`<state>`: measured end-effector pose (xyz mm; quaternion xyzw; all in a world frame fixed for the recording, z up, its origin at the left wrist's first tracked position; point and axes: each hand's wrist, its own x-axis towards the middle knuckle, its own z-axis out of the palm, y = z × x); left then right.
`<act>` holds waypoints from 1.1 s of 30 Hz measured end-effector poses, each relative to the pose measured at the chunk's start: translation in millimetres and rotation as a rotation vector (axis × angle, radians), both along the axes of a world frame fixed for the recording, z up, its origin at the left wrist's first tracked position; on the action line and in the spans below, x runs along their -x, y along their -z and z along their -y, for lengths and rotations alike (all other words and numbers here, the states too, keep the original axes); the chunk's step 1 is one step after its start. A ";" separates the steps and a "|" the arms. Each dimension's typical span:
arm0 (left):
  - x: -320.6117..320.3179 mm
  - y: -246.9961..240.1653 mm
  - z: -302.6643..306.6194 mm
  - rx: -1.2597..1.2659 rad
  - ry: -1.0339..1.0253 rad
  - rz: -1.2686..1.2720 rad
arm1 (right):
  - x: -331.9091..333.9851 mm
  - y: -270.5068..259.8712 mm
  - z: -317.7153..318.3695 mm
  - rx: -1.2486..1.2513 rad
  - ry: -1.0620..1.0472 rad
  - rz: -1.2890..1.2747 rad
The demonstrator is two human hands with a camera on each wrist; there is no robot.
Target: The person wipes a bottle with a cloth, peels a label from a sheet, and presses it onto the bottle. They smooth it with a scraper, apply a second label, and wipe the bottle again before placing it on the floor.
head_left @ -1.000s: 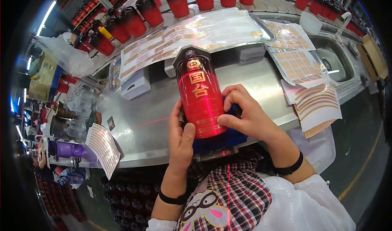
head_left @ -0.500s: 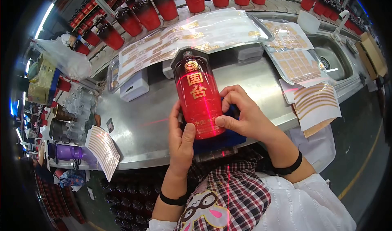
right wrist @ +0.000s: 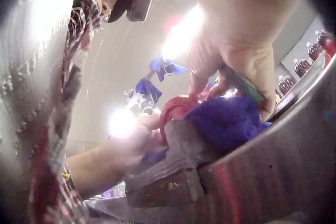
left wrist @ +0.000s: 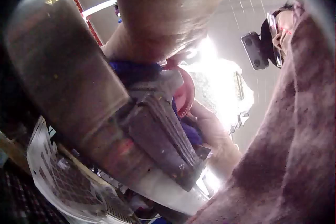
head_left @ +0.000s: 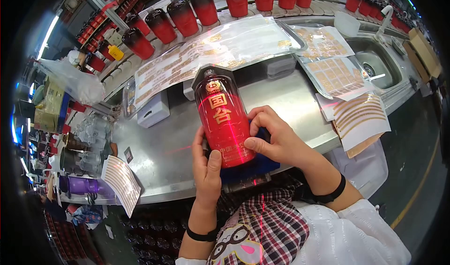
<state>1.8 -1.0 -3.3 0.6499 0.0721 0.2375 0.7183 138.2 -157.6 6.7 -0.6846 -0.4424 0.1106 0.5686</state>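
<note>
A glossy red liquor bottle (head_left: 225,119) with a dark neck and gold characters lies face up in a dark angular cradle, over blue cloth (head_left: 267,164). My left hand (head_left: 206,169) holds its lower left side, with the thumb at the front near the base. On the lower right, my right hand (head_left: 276,141) holds the bottle, thumb against the front by the small gold lettering and fingers bent beside it. The right wrist view shows a dark green flat piece (right wrist: 241,83) under the right hand. A red laser line runs down the bottle.
Sheets of gold decals (head_left: 187,61) lie on a tray behind the bottle. More decal sheets (head_left: 361,119) lie at the right, near a sink (head_left: 398,73). A striped sheet (head_left: 122,183) hangs over the left front edge. Red bottles (head_left: 183,19) line the conveyor beyond.
The head view has shifted, so the bottle and hands appear slightly lower and further left. Bottles along the conveyor have moved. Both hands keep nearly the same hold on the bottle.
</note>
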 end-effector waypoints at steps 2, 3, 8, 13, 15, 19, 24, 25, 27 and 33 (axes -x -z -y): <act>0.3 -1.4 0.1 -0.001 0.001 -0.007 | 1.0 -1.6 0.5 0.000 0.000 -0.018; 0.5 -2.4 0.2 -0.002 0.002 -0.009 | 1.3 -2.0 0.4 0.004 0.003 -0.008; 0.4 -2.5 2.6 -0.002 -0.005 -0.001 | 1.2 3.0 1.4 -0.016 0.068 0.101; -1.3 -1.4 0.5 -0.035 -0.020 -0.006 | 12.4 -5.3 6.5 -0.215 0.382 -0.168; 0.3 -1.3 3.0 -0.029 -0.025 -0.018 | 27.9 -23.7 17.0 -0.124 0.289 -0.282; 2.1 -4.0 3.0 -0.019 -0.022 -0.032 | 26.6 -12.6 11.3 0.054 0.266 -0.272; 0.2 -0.4 2.8 -0.035 -0.030 -0.016 | 32.0 -17.5 15.7 0.019 0.137 -0.256; 0.4 0.8 1.7 -0.046 -0.030 -0.018 | 30.8 -15.0 17.1 0.052 0.231 -0.262; -1.5 0.6 -0.1 -0.065 -0.027 -0.015 | 23.6 -8.9 21.5 0.121 0.412 -0.260; 3.8 -3.8 7.7 -0.386 -0.218 0.037 | 33.7 -13.3 17.6 0.048 0.328 -0.225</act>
